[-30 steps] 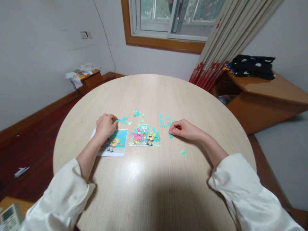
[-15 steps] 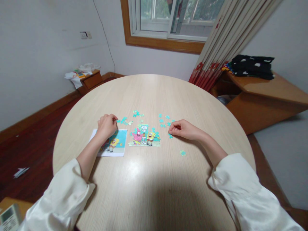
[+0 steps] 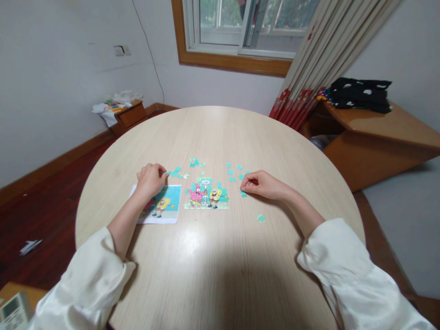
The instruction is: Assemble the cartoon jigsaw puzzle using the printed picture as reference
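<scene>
One round table [image 3: 213, 270] under left hand [image 3: 151, 178] and right hand [image 3: 261, 184]. One picture sheet [image 3: 172, 201] by left wrist, partly hidden. One part-built puzzle [image 3: 205, 195] between hands: long axis left-right, three figures [image 3: 196, 194], heads pointing away. Left curled at loose pieces [image 3: 176, 171], right curled at a blue-green piece [image 3: 244, 195]; can't tell if either grips. One lone piece [image 3: 261, 218], near side of right hand.

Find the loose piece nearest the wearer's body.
The lone piece right of the puzzle, nearer than the right hand; the other visible loose pieces all lie farther back.
</scene>
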{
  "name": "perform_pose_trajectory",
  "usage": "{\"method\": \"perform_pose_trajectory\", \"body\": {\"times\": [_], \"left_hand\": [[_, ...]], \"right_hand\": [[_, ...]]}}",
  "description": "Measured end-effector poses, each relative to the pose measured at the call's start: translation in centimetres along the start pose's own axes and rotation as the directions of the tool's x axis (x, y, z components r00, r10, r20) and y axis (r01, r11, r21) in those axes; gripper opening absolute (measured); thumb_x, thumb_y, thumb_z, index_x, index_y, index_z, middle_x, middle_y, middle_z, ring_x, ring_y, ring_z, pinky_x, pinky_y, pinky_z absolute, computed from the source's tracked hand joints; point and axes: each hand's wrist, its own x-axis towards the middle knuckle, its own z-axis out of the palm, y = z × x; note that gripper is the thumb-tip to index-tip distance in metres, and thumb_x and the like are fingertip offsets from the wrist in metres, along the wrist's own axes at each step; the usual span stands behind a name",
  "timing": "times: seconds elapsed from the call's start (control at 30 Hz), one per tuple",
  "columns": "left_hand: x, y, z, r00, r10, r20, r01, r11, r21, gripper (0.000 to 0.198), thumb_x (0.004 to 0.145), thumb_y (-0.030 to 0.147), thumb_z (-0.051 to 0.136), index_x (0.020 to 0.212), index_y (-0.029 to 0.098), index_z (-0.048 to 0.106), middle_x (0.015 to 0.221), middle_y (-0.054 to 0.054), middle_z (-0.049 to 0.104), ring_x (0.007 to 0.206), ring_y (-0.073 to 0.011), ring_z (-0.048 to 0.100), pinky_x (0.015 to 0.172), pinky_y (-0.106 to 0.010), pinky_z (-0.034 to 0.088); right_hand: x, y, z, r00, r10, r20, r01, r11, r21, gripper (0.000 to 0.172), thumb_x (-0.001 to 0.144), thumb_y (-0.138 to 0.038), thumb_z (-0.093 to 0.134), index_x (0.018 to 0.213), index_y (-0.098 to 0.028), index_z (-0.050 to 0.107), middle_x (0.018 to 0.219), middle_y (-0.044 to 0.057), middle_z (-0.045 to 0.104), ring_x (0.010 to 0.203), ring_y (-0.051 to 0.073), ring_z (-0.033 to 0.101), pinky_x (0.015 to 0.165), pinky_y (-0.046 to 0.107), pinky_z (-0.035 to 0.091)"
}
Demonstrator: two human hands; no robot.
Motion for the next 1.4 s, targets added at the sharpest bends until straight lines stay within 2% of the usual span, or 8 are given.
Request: {"method": "perform_pose_trajectory", "body": {"times": [0.57,0.77,0.9,1.0,1.13,1.27,1.33,1.4], "left_hand": [[-0.3,0.4,-0.3,1.0,-0.004,0.0,0.004,0.999,-0.034,0.014,0.084,0.026,0.052,0.093,0.018,0.061,0.1,-0.013,0.067,0.104,-0.0326,0.06,0.088,-0.044,0.041],[-0.3,0.4,-0.6,1.0,-0.012,-0.011,0.01,0.99,-0.139,0.006,0.08,0.022,0.054,0.086,0.02,0.057,0.088,-0.007,0.069,0.088,-0.026,0.064,0.085,-0.04,0.041],[0.0,0.1,-0.5,0.999,0.002,-0.047,-0.016,0.957,-0.29,0.004,0.076,0.019,0.054,0.078,0.02,0.056,0.079,-0.004,0.067,0.079,-0.0217,0.063,0.077,-0.035,0.045],[0.2,0.1,-0.3,0.997,0.015,-0.077,-0.051,0.871,-0.489,0.004,0.074,0.021,0.053,0.075,0.02,0.057,0.075,-0.003,0.065,0.074,-0.0193,0.062,0.072,-0.031,0.047],[0.0,0.8,-0.2,0.998,-0.002,-0.068,-0.048,0.679,-0.732,0.011,0.069,0.028,0.059,0.073,0.018,0.059,0.073,-0.004,0.065,0.074,-0.019,0.064,0.071,-0.03,0.049],[-0.6,1.6,-0.5,0.999,0.039,0.03,0.007,0.484,-0.875,0.029,0.059,0.035,0.072,0.079,0.017,0.062,0.072,-0.003,0.065,0.071,-0.0181,0.064,0.07,-0.031,0.05],[-0.8,1.8,-0.5,0.994,0.066,0.089,0.052,0.428,-0.902,0.034,0.055,0.037,0.077,0.079,0.017,0.063,0.071,-0.002,0.065,0.068,-0.0171,0.063,0.068,-0.03,0.05],[-1.0,2.0,-0.6,0.987,0.086,0.133,0.086,0.412,-0.907,0.036,0.053,0.038,0.08,0.077,0.017,0.064,0.071,-0.003,0.066,0.068,-0.0173,0.064,0.065,-0.029,0.05]], "right_hand": [[0.0,0.0,0.0,1.0,-0.003,0.004,0.003,1.0,-0.004,0.024,0.069,-0.04,0.062,0.068,-0.016,0.063,0.061,0.0,0.056,0.059,0.012,0.047,0.057,0.028,0.036],[0.1,0.1,0.0,1.0,-0.005,0.003,0.005,1.0,0.0,0.022,0.069,-0.039,0.063,0.067,-0.016,0.063,0.062,0.001,0.057,0.059,0.012,0.048,0.058,0.028,0.036],[0.1,0.2,0.0,1.0,-0.003,0.002,0.003,1.0,-0.001,0.022,0.069,-0.038,0.063,0.068,-0.016,0.063,0.061,0.0,0.056,0.058,0.012,0.047,0.056,0.027,0.035],[0.0,0.1,0.0,1.0,-0.001,0.003,0.001,1.0,-0.005,0.022,0.069,-0.039,0.063,0.067,-0.016,0.063,0.061,0.0,0.057,0.058,0.012,0.047,0.056,0.027,0.036],[0.0,-0.1,0.0,1.0,0.0,0.003,0.0,1.0,-0.003,0.022,0.069,-0.039,0.063,0.067,-0.016,0.063,0.061,0.001,0.057,0.058,0.012,0.047,0.057,0.028,0.036],[0.0,0.0,0.1,1.0,-0.003,0.0,0.003,1.0,-0.004,0.022,0.069,-0.038,0.062,0.067,-0.016,0.063,0.061,0.001,0.057,0.059,0.012,0.048,0.057,0.028,0.036],[0.0,0.1,0.1,1.0,-0.002,-0.002,0.002,1.0,-0.007,0.023,0.068,-0.039,0.062,0.067,-0.016,0.063,0.061,0.0,0.056,0.059,0.012,0.048,0.057,0.028,0.037],[0.0,0.2,0.1,1.0,-0.001,-0.003,0.001,1.0,-0.009,0.023,0.068,-0.04,0.062,0.067,-0.017,0.063,0.062,0.0,0.057,0.059,0.012,0.048,0.058,0.028,0.037]]}}
